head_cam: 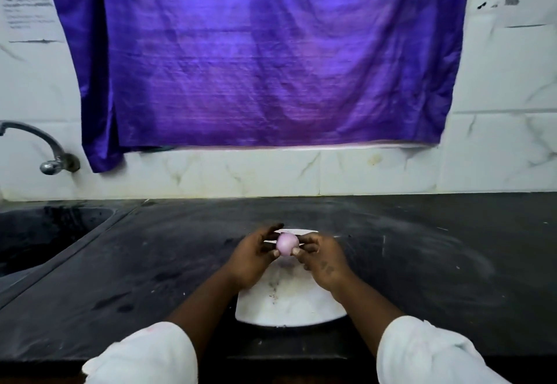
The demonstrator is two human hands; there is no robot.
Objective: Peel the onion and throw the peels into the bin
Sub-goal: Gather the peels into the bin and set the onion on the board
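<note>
The onion (287, 243) is sitting between both hands, raised a little over the far end of a white board (289, 308). It is showing a smooth, pale pink-purple surface (no loose skin can be made out on it at this size). The left hand (256, 251) is gripping it from the left, with the thumb pressing on its lower left side and the fingers reaching round behind it. The right hand (319, 255) is pinching it from the right, with the thumb touching its lower right side and the other fingers curling in beside it. Both hands are therefore closing on the onion, and neither is hanging free.

Both forearms are crossing over the board's side edges, and white sleeves (144, 353) are covering the arms near the bottom edge of the view. The board is lying flat on a black counter (422, 263), close to its front edge, and a few dark specks are dotting its middle. Pale, dusty smears are streaking the counter on the right.

To the left, well apart from the board, a dark sink (45, 233) is sitting sunk into the counter. A metal tap (45, 148) is sticking out of the tiled wall (271, 172) above it. A large purple cloth (256, 52) is hanging down the wall behind the counter, glowing with light from behind. Printed sheets of paper (27, 7) are sticking to the wall at the upper left, with their text too blurred to read.
</note>
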